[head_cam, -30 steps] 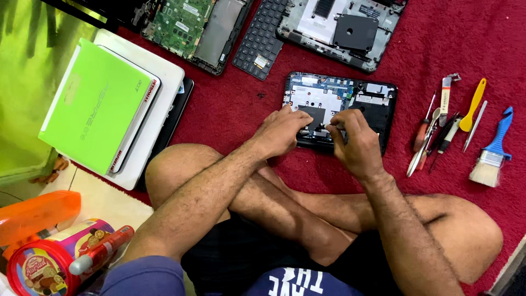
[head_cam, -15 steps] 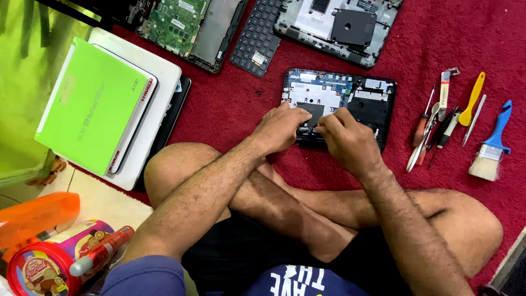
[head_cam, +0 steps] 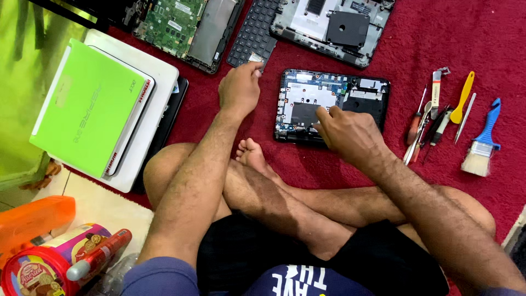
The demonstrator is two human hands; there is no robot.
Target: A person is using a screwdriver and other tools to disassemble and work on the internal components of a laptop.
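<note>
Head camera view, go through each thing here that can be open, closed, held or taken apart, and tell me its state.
Small laptop base: cover off, board exposed.
Green laptop: closed, stacked on a white one.
Keyboard: detached, lying on the red carpet.
Left hand: at the keyboard's lower edge.
Right hand: fingertips on the open base.
Paintbrush: lying unused.

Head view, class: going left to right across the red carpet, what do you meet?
Green laptop → left hand → opened black laptop base → right hand → yellow pry tool → blue-handled brush.

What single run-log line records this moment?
left hand: at keyboard | right hand: on opened laptop base | tools: untouched
</note>
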